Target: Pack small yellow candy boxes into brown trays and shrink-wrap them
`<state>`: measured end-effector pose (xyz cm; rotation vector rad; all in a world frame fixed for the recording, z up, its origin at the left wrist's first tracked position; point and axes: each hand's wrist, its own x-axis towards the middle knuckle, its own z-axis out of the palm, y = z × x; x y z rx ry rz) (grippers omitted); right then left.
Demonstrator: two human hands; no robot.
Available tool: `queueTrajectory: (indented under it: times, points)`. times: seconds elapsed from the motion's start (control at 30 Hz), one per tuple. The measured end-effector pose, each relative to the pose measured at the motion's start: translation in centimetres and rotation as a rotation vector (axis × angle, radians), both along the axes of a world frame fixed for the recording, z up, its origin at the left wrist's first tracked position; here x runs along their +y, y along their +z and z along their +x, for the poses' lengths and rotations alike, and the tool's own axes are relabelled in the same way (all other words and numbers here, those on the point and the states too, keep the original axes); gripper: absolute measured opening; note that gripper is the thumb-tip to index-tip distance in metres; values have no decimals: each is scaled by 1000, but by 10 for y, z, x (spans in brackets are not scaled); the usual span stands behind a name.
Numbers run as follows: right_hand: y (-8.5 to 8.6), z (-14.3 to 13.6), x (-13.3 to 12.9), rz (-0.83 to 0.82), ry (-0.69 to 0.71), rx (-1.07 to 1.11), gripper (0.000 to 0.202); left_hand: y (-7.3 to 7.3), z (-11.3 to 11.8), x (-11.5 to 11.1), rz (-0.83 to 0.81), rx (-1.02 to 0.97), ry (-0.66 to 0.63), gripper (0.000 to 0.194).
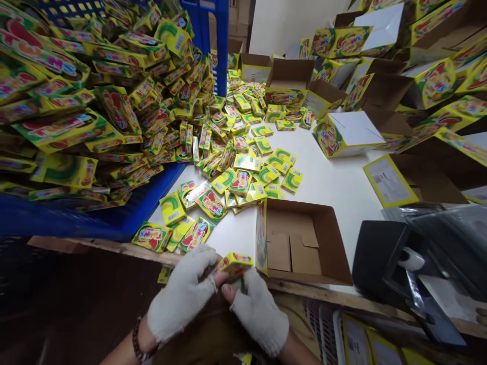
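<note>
Both hands wear white gloves with bare fingertips and meet at the table's front edge. My left hand [186,289] is closed on the left side of a small yellow and green box [235,261]. From the right, my right hand [258,309] grips the same box, its thumb near its underside. Whether more than one box is held is hard to see. Just beyond my right hand stands an open brown carton [337,243], with nothing but its bottom flaps showing inside. Loose small boxes [211,204] lie on the white table [319,177] ahead of my left hand.
A blue crate [152,195] on the left spills a large heap of small boxes [114,109]. Empty display cartons [348,134] are piled at the right and back. A black device [376,258] sits right of the open carton. Below the edge is a basket [337,329].
</note>
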<state>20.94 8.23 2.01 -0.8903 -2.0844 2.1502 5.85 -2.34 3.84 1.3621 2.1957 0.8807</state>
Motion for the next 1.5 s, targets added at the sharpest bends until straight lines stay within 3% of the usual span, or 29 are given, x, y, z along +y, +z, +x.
queueTrajectory:
  times: [0.07, 0.13, 0.23, 0.33, 0.47, 0.53, 0.63, 0.77, 0.87, 1.0, 1.13, 1.27, 1.33, 1.43, 1.5]
  points:
    - [-2, -5, 2, 113, -109, 51, 33, -6, 1, -10, 82, 56, 58, 25]
    - [0, -11, 7, 314, -159, 21, 30, -9, -7, -13, 33, 249, 162, 30]
    - [8, -21, 17, 730, 20, -71, 24, -13, -26, -8, -239, 559, 219, 25]
    - [19, -33, 28, 998, 357, -200, 17, -21, -37, 0, -305, 639, 63, 20]
    - [24, -52, 37, 1117, 549, -101, 23, -32, -51, 8, -45, 314, -218, 34]
    - [22, -65, 39, 1145, 602, 7, 31, -31, -64, 15, 91, 188, -211, 38]
    - [15, -87, 38, 1186, 667, 60, 33, -14, -87, 36, 161, 316, -106, 34]
    - [9, -106, 33, 1253, 670, 68, 46, 12, -100, 74, -72, 574, -272, 37]
    - [8, -104, 33, 1258, 666, 12, 45, 18, -96, 89, -214, 626, -323, 33]
    - [8, -85, 40, 1179, 607, -89, 42, 11, -89, 81, -317, 597, -244, 17]
    - [4, -65, 38, 1019, 483, -59, 30, -1, -83, 60, -346, 533, -316, 12]
    - [-7, -47, 27, 813, 237, -133, 29, -11, -73, 43, -317, 285, -329, 16]
    - [-16, -38, 25, 830, 194, -41, 30, -16, -67, 38, -252, 180, -262, 18]
    - [-29, -31, 30, 843, 131, 99, 77, -23, -61, 32, -102, 77, -126, 21]
    - [-36, -32, 34, 743, 95, 140, 97, -27, -56, 28, -6, -11, -29, 24]
